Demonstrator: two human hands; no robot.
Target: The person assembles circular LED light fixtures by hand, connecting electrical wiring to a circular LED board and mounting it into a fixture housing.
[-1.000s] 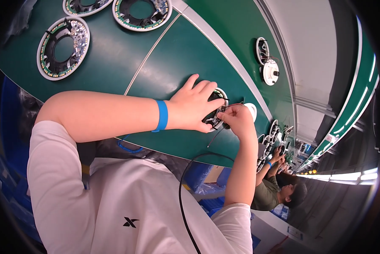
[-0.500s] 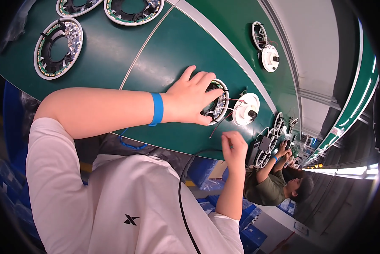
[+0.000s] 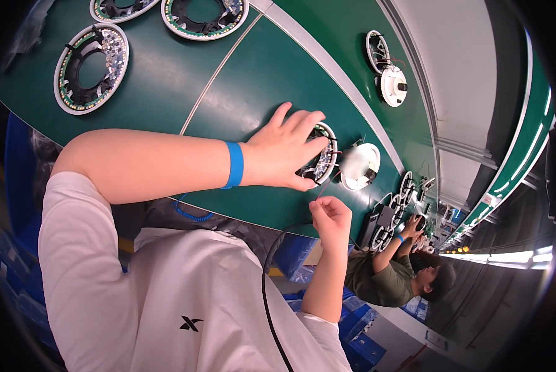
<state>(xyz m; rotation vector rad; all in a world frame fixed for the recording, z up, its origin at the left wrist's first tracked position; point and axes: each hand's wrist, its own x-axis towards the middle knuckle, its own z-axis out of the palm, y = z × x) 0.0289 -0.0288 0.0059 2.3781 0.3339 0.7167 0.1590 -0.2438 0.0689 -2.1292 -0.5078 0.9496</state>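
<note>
The left hand stays spread flat on the round white-rimmed circuit ring (under its fingertips). The right hand, closed on a thin red wire, has dropped lower, away from the white round cap.

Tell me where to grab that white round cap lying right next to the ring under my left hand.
Take the white round cap by its outer rim, coming from its far-right side. That side faces bare green table; the near-left side is crowded by the ring assembly under your left hand and by thin wires. Your right hand is nearest, so it probably suits best.
</note>
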